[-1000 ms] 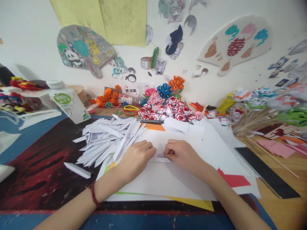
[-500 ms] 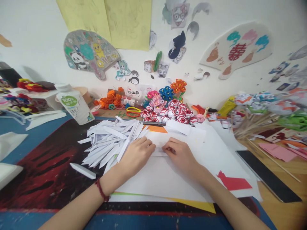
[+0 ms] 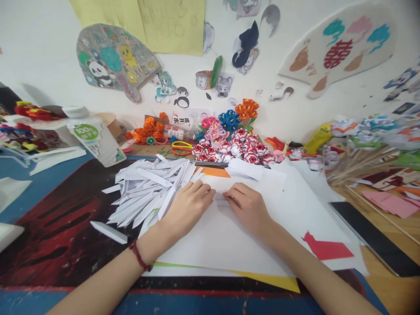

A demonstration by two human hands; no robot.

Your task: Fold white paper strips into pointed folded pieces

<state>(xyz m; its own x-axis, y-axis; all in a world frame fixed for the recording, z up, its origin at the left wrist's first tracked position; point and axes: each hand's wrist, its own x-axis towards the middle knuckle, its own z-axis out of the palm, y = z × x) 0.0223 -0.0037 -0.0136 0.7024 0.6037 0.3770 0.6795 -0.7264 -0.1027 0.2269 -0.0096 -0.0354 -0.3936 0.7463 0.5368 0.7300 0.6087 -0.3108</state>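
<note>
My left hand (image 3: 190,204) and my right hand (image 3: 248,205) face each other over a large white paper sheet (image 3: 223,247), fingertips pinched. Between them runs a white paper strip (image 3: 221,202), one end at each hand; its ends are hidden by the fingers. Close to my left hand lies a heap of folded white paper strips (image 3: 144,190), some overlapping the sheet. A single folded strip (image 3: 109,232) rests apart from the heap on the dark red-and-black mat (image 3: 62,232).
Behind the sheet sit red-and-white paper flowers (image 3: 243,148). A white bottle (image 3: 95,135) stands at the left. To the right are a red paper scrap (image 3: 330,247), a black phone-like slab (image 3: 374,238) and pink papers (image 3: 390,203). Yellow paper (image 3: 272,280) peeks out below the sheet.
The view has shifted and tilted slightly downward. Both hands stay over the same spot with the strip between them; the right fingers have closed together a little more.
</note>
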